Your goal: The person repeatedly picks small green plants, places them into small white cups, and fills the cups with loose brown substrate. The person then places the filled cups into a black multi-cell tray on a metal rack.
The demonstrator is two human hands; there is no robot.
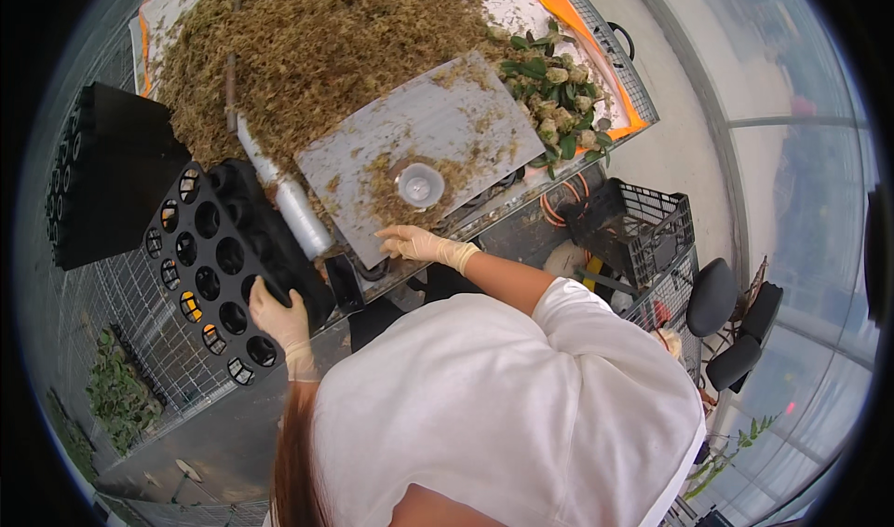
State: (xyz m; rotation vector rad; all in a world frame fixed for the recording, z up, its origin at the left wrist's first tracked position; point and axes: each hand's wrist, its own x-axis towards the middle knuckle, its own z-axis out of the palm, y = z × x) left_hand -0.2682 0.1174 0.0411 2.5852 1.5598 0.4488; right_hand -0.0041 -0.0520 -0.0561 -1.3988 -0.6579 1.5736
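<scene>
Both my hands wear thin pale gloves. My left hand is at the right edge of a black plastic tray with round holes, its fingers by one of the holes. My right hand rests with bent fingers at the near edge of a grey board strewn with moss bits; nothing shows in its grasp. A clear plastic cup stands on the board, just beyond that hand. Behind the board lies a large heap of brown moss. Small green plants with moss-wrapped roots lie right of the board.
A roll of clear plastic film lies between board and trays. Stacked black trays stand at the far left. A dark phone-like object is at the table edge. A black crate and black chair parts are to the right.
</scene>
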